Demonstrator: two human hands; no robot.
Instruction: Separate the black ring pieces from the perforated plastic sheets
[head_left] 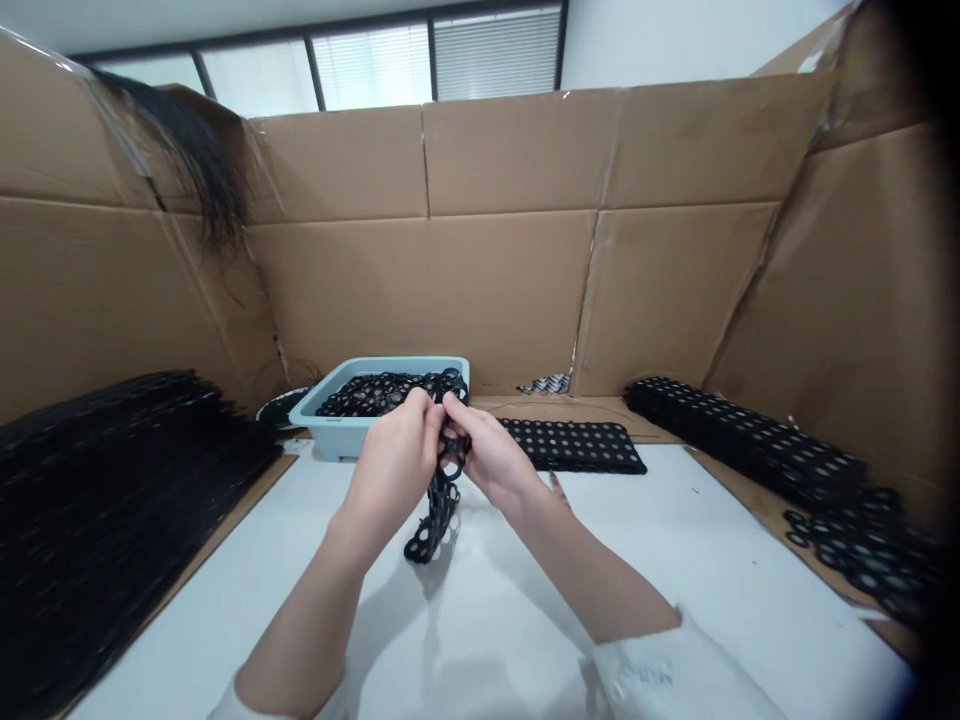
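Observation:
A limp strip of linked black rings [433,518] hangs from between my two hands, its lower end close to the white tabletop [480,600]. My left hand [399,455] pinches the upper part of the strip between thumb and fingers. Right beside it, my right hand [491,450] grips the same strip, thumb tips almost meeting. Some rings show between and below the fingers; the rest of the held part is hidden. Just behind my hands stands a light blue plastic basket [330,430], filled with a heap of black rings [364,393].
A flat black ring mat [574,446] lies behind my right hand. Along the right stretches a stack of ring mats [742,435], with loose ring pieces [862,550] nearer me. A large black pile [120,510] fills the left. Cardboard walls [510,290] enclose the table; black strands [199,150] hang at left.

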